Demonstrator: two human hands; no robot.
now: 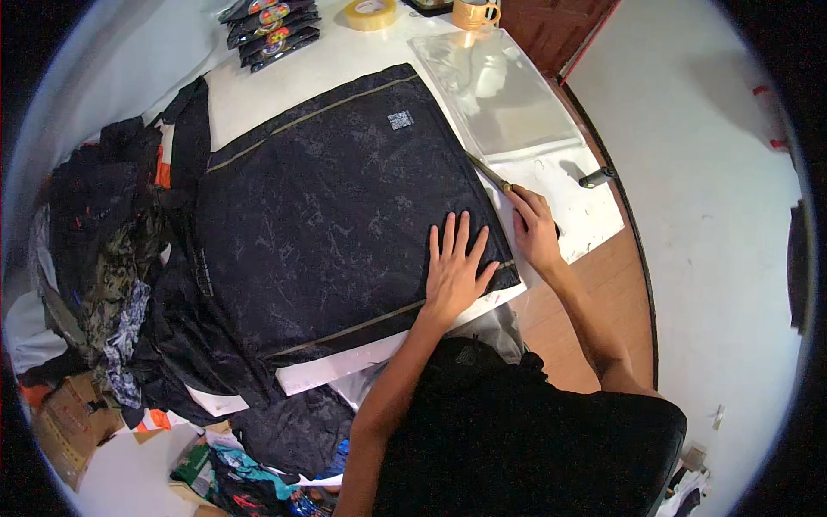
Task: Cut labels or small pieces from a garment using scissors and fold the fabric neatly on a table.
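Dark cloth [323,211] lies under a splayed left hand [456,274]; if that slackens, the tool [488,172] clamped in the right hand [536,228] could snag.

1 tape roll [372,23], 1 orange mug [472,15], cardboard box [71,426]

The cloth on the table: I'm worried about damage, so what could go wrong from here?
The right hand holds a thin tool at the edge of the cloth; a slip might snag or nick it. The left hand lies flat on the cloth nearby, so it could be hurt if the tool is sharp. The plastic beside the tool might get scratched.
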